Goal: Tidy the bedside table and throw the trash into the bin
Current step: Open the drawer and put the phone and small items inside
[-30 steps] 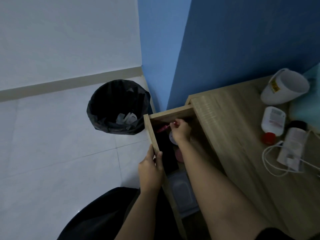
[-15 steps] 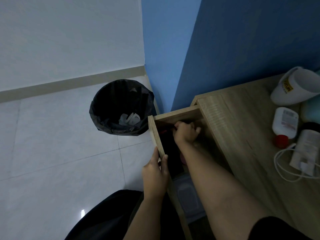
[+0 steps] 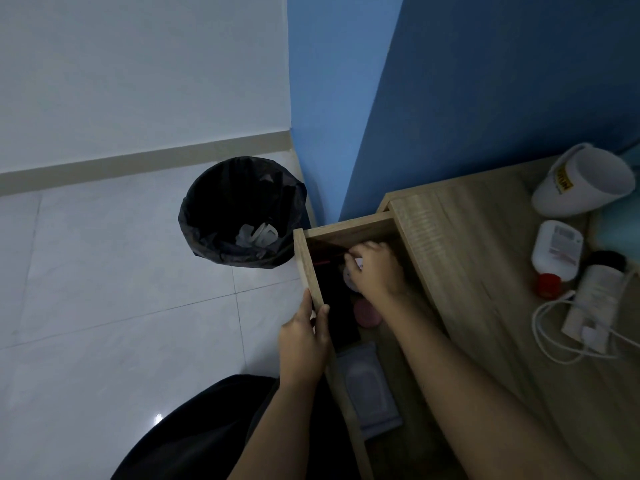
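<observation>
While you are looking down at the open drawer, this is how things are lying:

Left hand (image 3: 304,344): you are gripping the drawer (image 3: 313,268) by its left wall, thumb outside and fingers curling over the top edge inside.

Right hand (image 3: 375,268): you are reaching into the far end of the drawer with fingers curled; something small and pale is showing at the fingertips, but whether you are pinching it cannot be told.

Drawer contents: a red pen (image 3: 327,261) is lying at the far left corner, just left of your right hand; a pale round thing (image 3: 349,282) is sitting partly under that hand; a pink disc (image 3: 367,315) is lying nearer; a dark flat item (image 3: 337,306) is lying along the left wall; a clear packet (image 3: 370,386) is lying nearest.

Bin (image 3: 242,211): it is standing on the floor left of the drawer, lined with a black bag, with pale trash (image 3: 258,234) lying at the bottom.

Table (image 3: 485,271): it is carrying, at the right, a white mug (image 3: 585,181) tipped on its side, a white bottle (image 3: 557,249) with a red cap, a tube (image 3: 595,299) with a dark cap, and a white cable (image 3: 554,341) looping around the tube's near end.
</observation>
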